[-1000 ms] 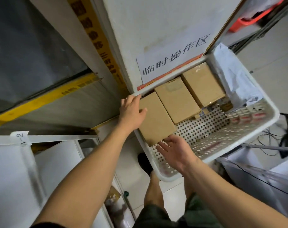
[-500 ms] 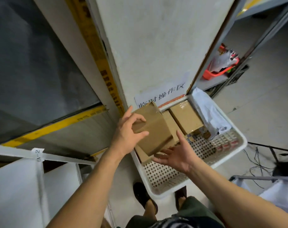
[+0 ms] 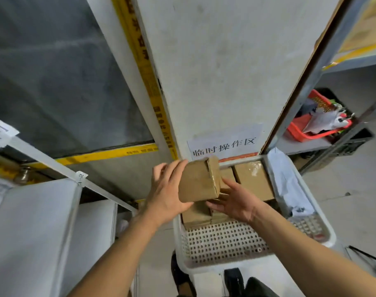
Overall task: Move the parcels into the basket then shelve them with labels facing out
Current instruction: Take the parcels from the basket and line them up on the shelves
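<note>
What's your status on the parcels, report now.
Left hand grips lifted cardboard box, right hand supports it. Above white basket. Nothing blocking.

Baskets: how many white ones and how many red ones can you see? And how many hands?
White baskets: 1
Red baskets: 1
Hands: 2, the left hand and the right hand, both touching one brown box
Total: 4
</note>
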